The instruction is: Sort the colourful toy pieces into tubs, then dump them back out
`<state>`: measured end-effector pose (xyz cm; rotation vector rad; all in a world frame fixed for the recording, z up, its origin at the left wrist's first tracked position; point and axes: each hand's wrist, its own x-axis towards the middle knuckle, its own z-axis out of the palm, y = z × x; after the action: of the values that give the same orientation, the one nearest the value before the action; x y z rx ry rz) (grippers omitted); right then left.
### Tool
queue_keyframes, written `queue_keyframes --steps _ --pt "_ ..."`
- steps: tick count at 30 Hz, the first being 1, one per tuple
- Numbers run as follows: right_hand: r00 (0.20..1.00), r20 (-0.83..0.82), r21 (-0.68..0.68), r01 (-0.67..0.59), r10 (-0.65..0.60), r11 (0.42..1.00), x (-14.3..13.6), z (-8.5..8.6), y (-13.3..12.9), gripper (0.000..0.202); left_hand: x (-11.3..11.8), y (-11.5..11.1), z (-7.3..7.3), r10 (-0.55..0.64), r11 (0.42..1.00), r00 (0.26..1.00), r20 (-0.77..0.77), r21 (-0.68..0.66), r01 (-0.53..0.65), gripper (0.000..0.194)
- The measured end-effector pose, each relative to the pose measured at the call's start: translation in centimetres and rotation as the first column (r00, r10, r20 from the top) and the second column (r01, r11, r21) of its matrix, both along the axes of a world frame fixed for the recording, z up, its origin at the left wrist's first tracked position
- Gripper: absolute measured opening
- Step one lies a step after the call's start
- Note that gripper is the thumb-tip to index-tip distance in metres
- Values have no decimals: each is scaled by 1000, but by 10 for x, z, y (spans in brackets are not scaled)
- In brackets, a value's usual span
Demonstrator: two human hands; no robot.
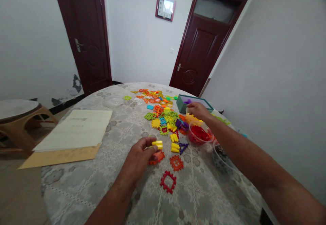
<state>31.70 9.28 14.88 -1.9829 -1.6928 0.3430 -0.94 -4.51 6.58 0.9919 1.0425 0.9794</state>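
My left hand (140,152) is closed on a yellow building piece (158,145) with rounded bars, pinched between thumb and fingers above the table. Just under those fingers lies an orange notched tile (160,156), partly covered. My right hand (198,110) reaches out over a tub of yellow pieces (192,119), beside a green box (181,104). Its fingers are bent together, and what they hold, if anything, is hidden. Between the hands lie two small yellow pieces (175,147), a purple triangle (183,147), an orange square tile (176,163) and a red square frame (168,181).
A heap of colourful notched pieces (165,116) spreads over the middle of the table (122,126). A clear tub of red pieces (200,133) and another tub of dark pieces (221,155) stand under my right forearm. Paper sheets (78,130) lie at left, near a stool (20,116).
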Motion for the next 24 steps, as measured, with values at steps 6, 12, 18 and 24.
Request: queue_keyframes --steps 6,12,18,24 --pt "810 483 -244 -241 333 940 -59 -24 -47 27 -2 1 2 75 996 997 11 39 -76 43" --pt "804 478 -343 -198 352 918 -95 -60 -64 29 -4 2 -1 104 991 995 9 86 -105 42" --pt "850 398 -296 -237 345 925 -92 -71 -66 33 -4 1 6 116 989 993 15 96 -117 37" --pt "947 179 -205 -228 266 952 -81 -66 -81 32 -3 2 6 135 986 991 13 92 -136 38"
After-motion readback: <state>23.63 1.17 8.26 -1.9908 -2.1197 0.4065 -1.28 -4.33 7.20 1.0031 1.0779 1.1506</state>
